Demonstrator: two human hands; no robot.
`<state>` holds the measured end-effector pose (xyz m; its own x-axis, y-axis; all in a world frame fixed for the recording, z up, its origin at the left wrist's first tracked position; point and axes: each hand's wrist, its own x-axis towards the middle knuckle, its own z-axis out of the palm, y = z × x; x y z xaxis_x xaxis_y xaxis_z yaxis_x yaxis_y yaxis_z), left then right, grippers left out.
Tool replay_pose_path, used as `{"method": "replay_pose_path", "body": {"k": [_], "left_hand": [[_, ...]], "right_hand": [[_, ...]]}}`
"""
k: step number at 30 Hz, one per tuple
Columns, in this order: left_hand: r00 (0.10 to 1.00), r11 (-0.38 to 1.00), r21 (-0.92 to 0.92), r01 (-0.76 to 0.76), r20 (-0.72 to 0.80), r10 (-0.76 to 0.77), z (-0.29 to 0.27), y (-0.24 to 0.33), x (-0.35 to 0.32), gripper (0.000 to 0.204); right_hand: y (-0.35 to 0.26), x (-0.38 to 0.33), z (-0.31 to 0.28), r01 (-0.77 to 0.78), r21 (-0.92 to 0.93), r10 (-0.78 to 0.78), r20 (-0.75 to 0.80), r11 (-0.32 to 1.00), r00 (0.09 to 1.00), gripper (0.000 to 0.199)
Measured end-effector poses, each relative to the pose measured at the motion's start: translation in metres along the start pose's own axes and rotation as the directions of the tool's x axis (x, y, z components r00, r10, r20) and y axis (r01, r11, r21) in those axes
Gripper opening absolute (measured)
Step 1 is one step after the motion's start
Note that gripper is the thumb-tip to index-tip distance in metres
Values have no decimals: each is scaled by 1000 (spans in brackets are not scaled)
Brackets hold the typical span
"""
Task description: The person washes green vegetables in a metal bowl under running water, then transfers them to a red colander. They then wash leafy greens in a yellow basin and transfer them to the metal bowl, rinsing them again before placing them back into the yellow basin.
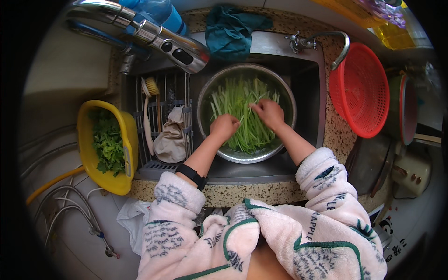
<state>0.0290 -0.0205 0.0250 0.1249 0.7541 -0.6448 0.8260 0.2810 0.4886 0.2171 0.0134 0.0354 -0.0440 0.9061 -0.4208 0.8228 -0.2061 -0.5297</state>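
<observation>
A round metal basin (204, 122) stands in the sink, filled with long, thin green celery stalks (249, 135), which look wet. My left hand (225, 127) is over the basin's left side, its fingers curled in at the stalks. On the other side, slightly farther back, my right hand (269, 113) has its thumb and fingers pinched together among the stalks. Both hands seem to grip stalks, though the fingertips are partly hidden. A dark band circles my left wrist, and both sleeves are pushed up.
Left of the basin, a wire rack (189, 105) holds a brush (147, 109) and a cloth (171, 140). A yellow basket (127, 123) contains leafy greens (108, 144). The large faucet (179, 51) overhangs the sink. A teal cloth (228, 35) lies behind; a red colander (363, 91) stands right.
</observation>
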Motion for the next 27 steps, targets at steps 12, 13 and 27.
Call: {"method": "replay_pose_path", "body": {"k": [12, 13, 27], "left_hand": [[990, 970, 220, -103, -73, 121, 1, 16, -19, 16], [985, 967, 220, -127, -91, 149, -2, 15, -23, 17], [952, 954, -12, -301, 59, 301, 16, -24, -15, 21]], "right_hand": [[18, 11, 28, 9, 209, -34, 114, 978, 993, 26], [18, 15, 18, 21, 142, -42, 146, 990, 988, 26], [4, -52, -12, 475, -608, -137, 517, 636, 845, 12]]}}
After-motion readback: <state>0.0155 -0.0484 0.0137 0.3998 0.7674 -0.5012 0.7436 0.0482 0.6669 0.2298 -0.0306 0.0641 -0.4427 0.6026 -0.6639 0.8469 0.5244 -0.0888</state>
